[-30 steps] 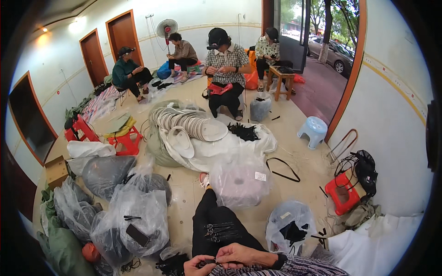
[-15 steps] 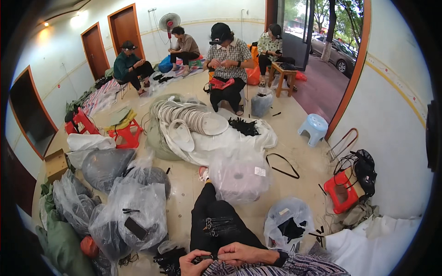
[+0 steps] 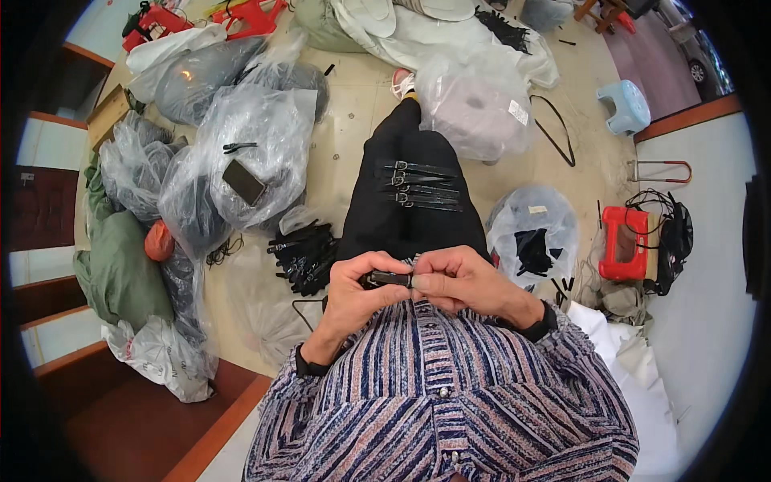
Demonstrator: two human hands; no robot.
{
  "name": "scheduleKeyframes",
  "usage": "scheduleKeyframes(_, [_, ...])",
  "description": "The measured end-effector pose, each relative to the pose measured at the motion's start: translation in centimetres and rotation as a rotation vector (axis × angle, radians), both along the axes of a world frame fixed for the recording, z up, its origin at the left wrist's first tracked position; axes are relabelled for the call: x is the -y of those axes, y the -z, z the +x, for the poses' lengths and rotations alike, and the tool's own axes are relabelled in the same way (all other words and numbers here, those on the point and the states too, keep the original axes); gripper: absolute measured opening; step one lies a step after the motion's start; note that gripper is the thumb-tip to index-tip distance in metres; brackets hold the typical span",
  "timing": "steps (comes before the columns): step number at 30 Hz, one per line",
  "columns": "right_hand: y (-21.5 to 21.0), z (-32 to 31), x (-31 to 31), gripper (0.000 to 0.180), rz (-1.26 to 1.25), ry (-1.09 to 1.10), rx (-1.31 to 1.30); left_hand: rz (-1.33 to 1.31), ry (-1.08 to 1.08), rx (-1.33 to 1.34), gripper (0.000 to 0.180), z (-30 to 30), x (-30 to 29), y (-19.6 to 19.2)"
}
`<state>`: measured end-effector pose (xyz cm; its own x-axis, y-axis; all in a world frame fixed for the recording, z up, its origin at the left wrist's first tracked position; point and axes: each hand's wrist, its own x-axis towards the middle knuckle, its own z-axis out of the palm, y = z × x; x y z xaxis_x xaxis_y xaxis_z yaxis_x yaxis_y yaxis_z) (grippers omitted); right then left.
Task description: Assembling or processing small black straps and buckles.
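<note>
In front of my waist both hands are closed around a short dark piece that looks like a black strap (image 3: 390,278), partly hidden by the fingers. My left hand (image 3: 360,287) pinches its left end between thumb and fingers. At its right end, the thumb and fingertips of my right hand (image 3: 466,281) press together. Several black straps with metal buckles (image 3: 426,186) lie in a row across my black trousers, just beyond the hands. On the floor to the left of my lap is a heap of more black straps (image 3: 305,255).
Left of my legs, a phone (image 3: 244,183) and a black clip-like piece lie on plastic-wrapped bundles (image 3: 265,120). A plastic-lined bin (image 3: 533,233) with black pieces stands at right, near a red stool (image 3: 623,243). Ahead sits a clear-wrapped roll (image 3: 475,108); a blue stool (image 3: 623,108) stands farther right.
The view has tipped down toward my lap, so the people across the room are out of sight. Both hands stay together at the dark piece, which now shows more plainly.
</note>
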<state>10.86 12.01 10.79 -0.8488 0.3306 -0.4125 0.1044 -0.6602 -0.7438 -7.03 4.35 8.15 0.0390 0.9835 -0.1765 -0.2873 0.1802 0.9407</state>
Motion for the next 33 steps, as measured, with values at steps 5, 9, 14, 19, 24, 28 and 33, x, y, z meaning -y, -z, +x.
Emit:
scheduleKeyframes(5, [-0.2,0.4,-0.5,0.022,0.107,-0.085,0.134,-0.022,0.026,0.073,0.024,0.3,-0.4,0.7])
scheduleKeyframes(9, [-0.8,1.1,-0.5,0.022,0.061,-0.117,0.174,-0.227,0.097,0.088,0.023,0.2,0.3,-0.3])
scheduleKeyframes(14, [1.3,1.7,1.7,0.022,0.047,-0.138,0.165,-0.180,0.145,0.037,0.024,1.0,1.7,0.7])
scheduleKeyframes(19, [1.9,2.1,2.4,0.021,-0.055,-0.082,0.147,-0.225,0.162,0.116,0.023,1.5,2.5,2.0])
scheduleKeyframes(24, [1.9,2.3,2.0,0.021,-0.154,-0.078,0.155,-0.271,0.116,0.141,0.023,1.7,2.4,1.9])
scheduleKeyframes(28, [1.9,2.0,2.2,0.023,-0.085,-0.071,0.209,-0.242,0.147,0.112,0.022,1.6,2.4,2.2])
scheduleKeyframes(33, [1.9,2.0,2.0,0.023,-0.055,-0.110,0.252,-0.197,0.161,0.050,0.020,1.9,2.4,2.1])
